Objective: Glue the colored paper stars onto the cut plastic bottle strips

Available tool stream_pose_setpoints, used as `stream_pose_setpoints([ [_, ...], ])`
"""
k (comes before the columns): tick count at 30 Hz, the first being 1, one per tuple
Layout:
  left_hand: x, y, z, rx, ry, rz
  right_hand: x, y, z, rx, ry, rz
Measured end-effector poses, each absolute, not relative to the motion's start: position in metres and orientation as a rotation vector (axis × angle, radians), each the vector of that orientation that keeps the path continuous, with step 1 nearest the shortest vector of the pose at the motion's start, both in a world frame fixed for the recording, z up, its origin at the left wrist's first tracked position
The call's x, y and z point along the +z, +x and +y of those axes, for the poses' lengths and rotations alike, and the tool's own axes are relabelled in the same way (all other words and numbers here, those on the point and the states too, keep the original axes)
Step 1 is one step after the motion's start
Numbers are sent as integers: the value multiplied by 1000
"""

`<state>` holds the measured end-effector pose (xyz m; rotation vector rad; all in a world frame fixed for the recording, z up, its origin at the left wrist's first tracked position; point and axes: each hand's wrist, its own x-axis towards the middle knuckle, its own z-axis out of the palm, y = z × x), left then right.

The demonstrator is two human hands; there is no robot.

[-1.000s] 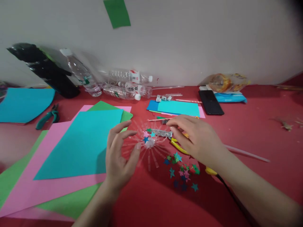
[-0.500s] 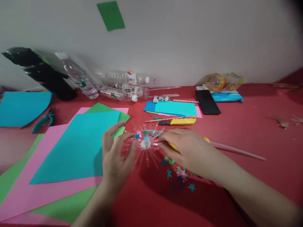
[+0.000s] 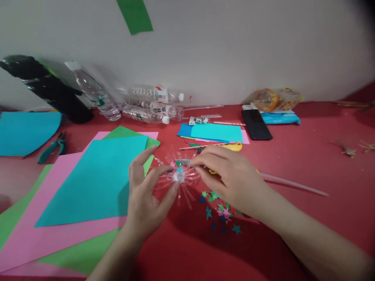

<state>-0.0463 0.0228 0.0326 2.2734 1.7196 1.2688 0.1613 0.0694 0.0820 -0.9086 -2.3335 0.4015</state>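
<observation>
A clear plastic piece (image 3: 179, 176), cut into thin strips that fan out around a round middle, stands over the red table. Small paper stars (image 3: 179, 169) sit on or behind its far strips. My left hand (image 3: 148, 191) has its thumb and forefinger on the left side of the middle, the other fingers raised. From the right, my right hand (image 3: 231, 173) pinches near the tip of a clear strip; the exact contact is small and blurred. Beneath this hand lie scissors (image 3: 184, 161) with yellow handles, largely hidden. Loose coloured stars (image 3: 224, 212) are scattered below it.
Stacked coloured sheets (image 3: 96, 183) and pliers (image 3: 52, 150) lie left. Plastic bottles (image 3: 146, 114) and a black bottle (image 3: 58, 91) are by the wall. Small paper sheets (image 3: 216, 132), a yellow cutter (image 3: 234, 146), a phone (image 3: 256, 124) and a clear straw (image 3: 293, 183) lie right of centre.
My left thumb and forefinger have moved right, onto the middle of the plastic piece. My right hand has shifted slightly left and up, covering more of the cutter. The view has tilted slightly down.
</observation>
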Motion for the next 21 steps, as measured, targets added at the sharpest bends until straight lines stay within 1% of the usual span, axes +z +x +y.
stream_pose_setpoints([
  [7, 33, -43, 22, 1272, 2308, 1698, 68, 154, 72, 356, -726, -2444],
  [13, 35, -45, 21, 1261, 2256, 1700, 70, 159, 70, 452, -808, -2423],
  [17, 37, -45, 21, 1297, 2178, 1677, 71, 158, 67, 381, -756, -2339],
  [21, 36, -49, 25, 1400, 2138, 1668, 71, 156, 63, 292, -704, -2376],
])
